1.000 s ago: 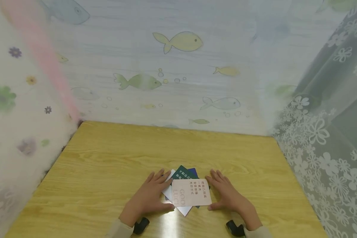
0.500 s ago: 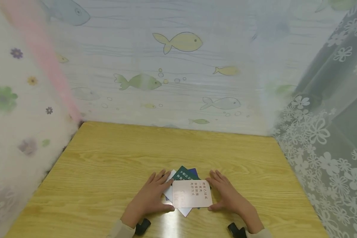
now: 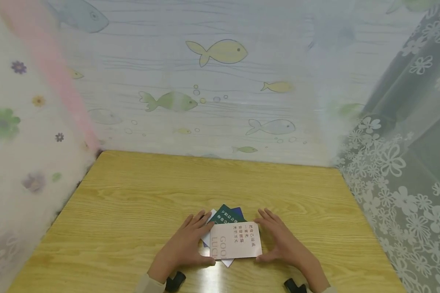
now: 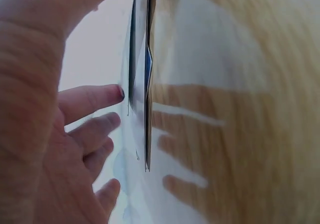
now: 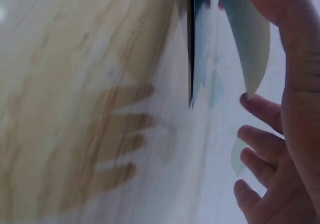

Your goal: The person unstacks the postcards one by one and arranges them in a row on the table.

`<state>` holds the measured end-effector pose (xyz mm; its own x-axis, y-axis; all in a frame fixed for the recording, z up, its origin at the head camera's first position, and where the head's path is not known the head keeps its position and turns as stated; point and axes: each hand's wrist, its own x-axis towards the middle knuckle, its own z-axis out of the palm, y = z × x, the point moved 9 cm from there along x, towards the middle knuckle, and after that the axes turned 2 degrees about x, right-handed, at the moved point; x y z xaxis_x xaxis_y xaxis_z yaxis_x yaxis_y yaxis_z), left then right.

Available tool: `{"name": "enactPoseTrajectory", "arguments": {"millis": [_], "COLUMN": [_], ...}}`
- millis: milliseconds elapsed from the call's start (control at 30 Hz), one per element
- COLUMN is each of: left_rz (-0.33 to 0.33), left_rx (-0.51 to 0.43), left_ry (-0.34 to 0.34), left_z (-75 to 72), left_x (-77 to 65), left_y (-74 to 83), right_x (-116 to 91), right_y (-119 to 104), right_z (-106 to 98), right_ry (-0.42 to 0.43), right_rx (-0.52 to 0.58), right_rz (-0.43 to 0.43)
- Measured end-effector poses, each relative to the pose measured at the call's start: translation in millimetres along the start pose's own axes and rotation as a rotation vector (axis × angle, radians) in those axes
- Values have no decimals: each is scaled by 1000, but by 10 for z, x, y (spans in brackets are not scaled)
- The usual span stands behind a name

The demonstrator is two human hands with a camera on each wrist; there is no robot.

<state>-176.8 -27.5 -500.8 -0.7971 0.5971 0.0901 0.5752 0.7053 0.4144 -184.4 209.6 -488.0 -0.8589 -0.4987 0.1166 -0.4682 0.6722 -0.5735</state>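
A thin pale pink notebook (image 3: 236, 240) with dark lettering and "GOOD LUCK" on its cover lies above a fanned pile in the head view. My left hand (image 3: 185, 243) holds its left edge between thumb and index finger. At the right edge, my right hand (image 3: 284, 242) grips it the same way. Beneath show a dark green notebook (image 3: 224, 211), a blue one (image 3: 238, 211) and a white one (image 3: 228, 263), mostly hidden. In the right wrist view the held notebook (image 5: 247, 39) looks bowed and raised off the pile. The other fingers of both hands spread outward.
A wood-grain table (image 3: 150, 183) extends behind and beside the pile. Its back edge meets a wall covering (image 3: 220, 101) printed with fish; a lace curtain (image 3: 392, 195) hangs at the right. Black wrist mounts (image 3: 175, 281) sit near the table's front.
The pink notebook has come slightly toward me and up from the pile, and its tilt has changed. Both hands keep their hold and have shifted only a little.
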Motion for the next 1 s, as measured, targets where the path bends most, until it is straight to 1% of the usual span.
{"name": "enactPoseTrajectory", "arguments": {"millis": [133,233,333,433,600,667,733,833,900,1000], "left_rz": [38,36,34,47,66,67,68,72,67,44], "left_rx": [20,25,8,-9,-7,-5,-6,-5,2,-13], "left_ry": [50,59,79,115,179,200,215,225,214,183], "left_z": [-50,-94,-163,-233,-308,-327,-342,-349,-336,-316], "left_x": [25,41,42,35,42,50,62,91,118,163], "left_y": [26,21,14,7,-26,-53,-85,-140,-186,-266], "right_x": [-26,-32,-26,-5,51,75,104,163,209,280], "right_y": [-38,-58,-81,-108,-167,-182,-184,-166,-148,-116], "right_z": [-65,-99,-123,-143,-179,-188,-189,-166,-139,-107], "right_ry": [39,52,60,75,124,134,129,96,70,34], "right_rx": [15,14,7,-24,-126,-137,-129,-116,-114,-110], "right_rz": [-28,-36,-43,-63,-144,-165,-169,-146,-125,-83]}}
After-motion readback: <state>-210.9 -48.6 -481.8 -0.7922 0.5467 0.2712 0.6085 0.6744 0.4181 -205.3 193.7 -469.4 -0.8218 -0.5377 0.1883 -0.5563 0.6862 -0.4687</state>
